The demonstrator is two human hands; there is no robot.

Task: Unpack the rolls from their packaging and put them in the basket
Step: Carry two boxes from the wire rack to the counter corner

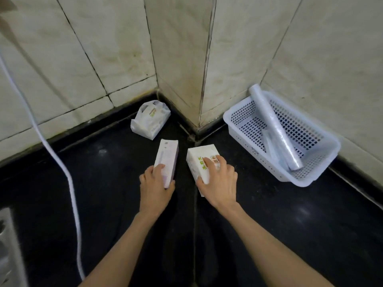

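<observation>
Two long white boxes lie on the black counter in front of me. My left hand (156,184) grips the near end of the narrow pale box (168,158). My right hand (219,183) is closed over the wider box with green and red print (200,160). A white perforated basket (236,121) stands at the right against the wall. In it lies a long roll of clear film (275,129), leaning over the far rim, with a smaller bluish roll (271,148) beside it.
A white plastic bag with a box inside (149,121) sits in the far corner. A white cable (62,168) runs down the left side. Tiled walls (182,54) enclose the counter at the back and right. A metal object (8,245) shows at the lower left edge.
</observation>
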